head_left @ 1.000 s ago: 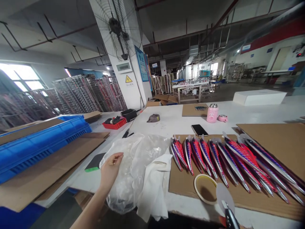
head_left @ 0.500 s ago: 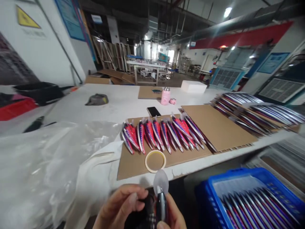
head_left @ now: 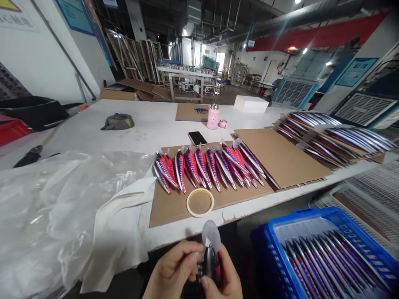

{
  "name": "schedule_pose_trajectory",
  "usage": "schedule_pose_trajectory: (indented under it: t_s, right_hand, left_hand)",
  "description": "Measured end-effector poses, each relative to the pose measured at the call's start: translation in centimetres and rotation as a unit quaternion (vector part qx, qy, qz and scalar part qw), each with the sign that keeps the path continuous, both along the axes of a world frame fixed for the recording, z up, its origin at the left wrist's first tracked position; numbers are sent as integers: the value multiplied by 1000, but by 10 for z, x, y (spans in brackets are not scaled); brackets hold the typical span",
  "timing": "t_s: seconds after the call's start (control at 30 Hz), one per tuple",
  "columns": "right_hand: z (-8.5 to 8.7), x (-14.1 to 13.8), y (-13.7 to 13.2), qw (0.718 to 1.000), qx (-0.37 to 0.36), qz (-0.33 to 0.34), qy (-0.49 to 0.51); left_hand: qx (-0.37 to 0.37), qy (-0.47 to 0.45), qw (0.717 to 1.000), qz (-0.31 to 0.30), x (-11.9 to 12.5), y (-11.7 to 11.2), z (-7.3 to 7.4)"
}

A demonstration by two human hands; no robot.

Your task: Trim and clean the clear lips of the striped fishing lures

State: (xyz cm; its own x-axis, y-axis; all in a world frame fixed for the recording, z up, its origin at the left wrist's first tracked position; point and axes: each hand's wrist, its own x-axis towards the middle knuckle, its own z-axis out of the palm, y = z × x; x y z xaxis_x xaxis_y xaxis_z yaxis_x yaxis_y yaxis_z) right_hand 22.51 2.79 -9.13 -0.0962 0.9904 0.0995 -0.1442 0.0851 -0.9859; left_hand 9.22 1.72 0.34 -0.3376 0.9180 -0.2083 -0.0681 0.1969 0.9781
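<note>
A white worktop (head_left: pixel 156 131) spans the view. On its left lies a clear plastic bag (head_left: pixel 71 199), crumpled. Below the worktop's right side sits a blue crate (head_left: pixel 299 214) with lures (head_left: pixel 324 265) packed side by side in it. A cardboard sheet (head_left: pixel 170 211) near the front edge bears a row of red and purple lures (head_left: pixel 201 166). The cloth (head_left: pixel 115 232) hangs over the edge, beside the bag. In front of the worktop, the right hand (head_left: pixel 226 278) has its grip closed round one dark lure (head_left: pixel 212 259), clear lip upward. The left hand (head_left: pixel 177 268) keeps a narrow grip, fingertips at that lure's head; whether they pinch anything, I cannot tell. Farther back stand a cap (head_left: pixel 117 122), a pink bottle (head_left: pixel 213 119) and a phone (head_left: pixel 197 138); the tape roll (head_left: pixel 188 204) lies on the sheet's front part.
</note>
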Motion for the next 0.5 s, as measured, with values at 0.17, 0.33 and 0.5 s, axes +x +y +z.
schedule_pose_trajectory:
  t_s: [0.17,0.33,0.5]
  right_hand:
    - [7,15,7,984,75,-14,-164]
    - [10,18,7,973,108,-12,-204]
    - [4,17,4,961,134,-22,-239]
  left_hand:
    - [-12,-133,991,-24,3,6,-16]
    - [10,-112,994,13,8,7,-5]
    - [-6,-20,1000,14,6,9,4]
